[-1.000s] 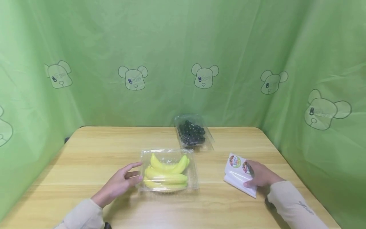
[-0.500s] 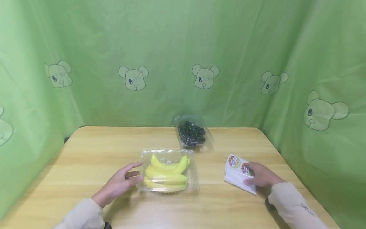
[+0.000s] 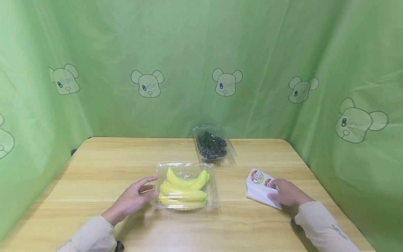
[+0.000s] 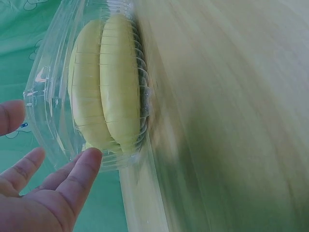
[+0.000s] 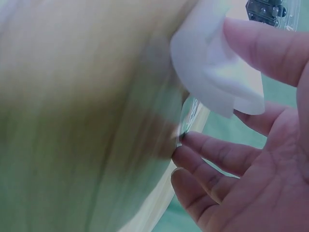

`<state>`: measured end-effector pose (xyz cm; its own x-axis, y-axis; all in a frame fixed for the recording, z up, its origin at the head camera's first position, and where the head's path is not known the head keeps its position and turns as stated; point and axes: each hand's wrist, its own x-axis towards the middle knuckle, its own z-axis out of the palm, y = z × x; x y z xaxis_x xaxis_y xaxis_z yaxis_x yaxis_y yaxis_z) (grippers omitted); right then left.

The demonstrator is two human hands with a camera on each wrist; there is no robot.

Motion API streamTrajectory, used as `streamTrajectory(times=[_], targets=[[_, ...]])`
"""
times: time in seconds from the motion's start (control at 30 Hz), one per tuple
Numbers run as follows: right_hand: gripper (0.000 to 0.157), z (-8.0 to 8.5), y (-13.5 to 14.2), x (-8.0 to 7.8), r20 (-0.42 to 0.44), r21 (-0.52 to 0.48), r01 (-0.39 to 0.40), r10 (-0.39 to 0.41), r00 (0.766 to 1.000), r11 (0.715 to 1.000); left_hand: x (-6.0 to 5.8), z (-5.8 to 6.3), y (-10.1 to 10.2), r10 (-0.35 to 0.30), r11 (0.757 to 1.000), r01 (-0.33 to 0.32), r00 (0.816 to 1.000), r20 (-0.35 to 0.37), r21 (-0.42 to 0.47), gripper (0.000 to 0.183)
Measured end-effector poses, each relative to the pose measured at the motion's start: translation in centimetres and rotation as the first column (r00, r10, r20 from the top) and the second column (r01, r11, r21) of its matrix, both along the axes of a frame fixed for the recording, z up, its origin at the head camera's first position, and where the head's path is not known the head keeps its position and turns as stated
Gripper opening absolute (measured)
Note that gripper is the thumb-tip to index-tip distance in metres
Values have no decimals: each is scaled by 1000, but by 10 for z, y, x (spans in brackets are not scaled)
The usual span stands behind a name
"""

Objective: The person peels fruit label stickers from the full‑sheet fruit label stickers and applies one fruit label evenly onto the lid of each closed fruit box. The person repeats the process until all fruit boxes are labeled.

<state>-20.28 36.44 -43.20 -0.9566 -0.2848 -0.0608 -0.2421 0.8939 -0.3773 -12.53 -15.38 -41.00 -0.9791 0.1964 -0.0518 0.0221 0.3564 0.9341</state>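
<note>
A clear plastic box (image 3: 213, 182) with several yellow bananas (image 3: 184, 194) in it stands mid-table, its lid down. My left hand (image 3: 133, 199) is at the box's left side with fingers spread and loosely bent; in the left wrist view a fingertip (image 4: 91, 155) lies against the box's lower corner, though firm contact is hard to tell. At the right, my right hand (image 3: 289, 194) pinches a white sticker sheet (image 3: 259, 190) between thumb and fingers. The sheet is bent over and bears round, colourful labels; in the right wrist view its white back (image 5: 203, 63) curls under the thumb.
Behind the bananas, a second clear box (image 3: 231, 154) holds dark grapes (image 3: 211, 145). The wooden table (image 3: 119, 154) has a green curtain (image 3: 185, 42) with bear-head prints around its back and sides.
The sticker sheet's near edge has risen slightly in the right hand, and the sheet has shifted a little. My left hand and both boxes stay in place.
</note>
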Motion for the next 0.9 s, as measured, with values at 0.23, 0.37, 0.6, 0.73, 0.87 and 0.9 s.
streamTrajectory(times=[0.23, 0.37, 0.6, 0.73, 0.87, 0.9], targets=[[41, -3, -1, 0, -27, 8, -13, 13, 1000, 1000, 0, 0, 0, 21, 999, -22, 1000, -8, -33, 56], [41, -4, -1, -1, -47, 12, -23, 24, 999, 1000, -1, 1, 1, 28, 998, -30, 999, -22, -57, 55], [37, -2, -3, 0, -93, -1, -27, 27, 995, 1000, -2, 6, 3, 37, 992, -40, 999, -29, -118, 60], [37, -1, -4, 1, -97, -10, -23, 22, 995, 1000, -3, 9, 4, 20, 990, -26, 999, -47, -136, 66], [37, 1, -4, 1, -90, -18, -7, 5, 996, 1000, -5, 14, 6, 6, 987, -19, 996, -85, -159, 68], [37, 1, -4, 1, -88, -20, -6, 4, 996, 1000, -6, 15, 7, 7, 985, -23, 996, -94, -168, 67]])
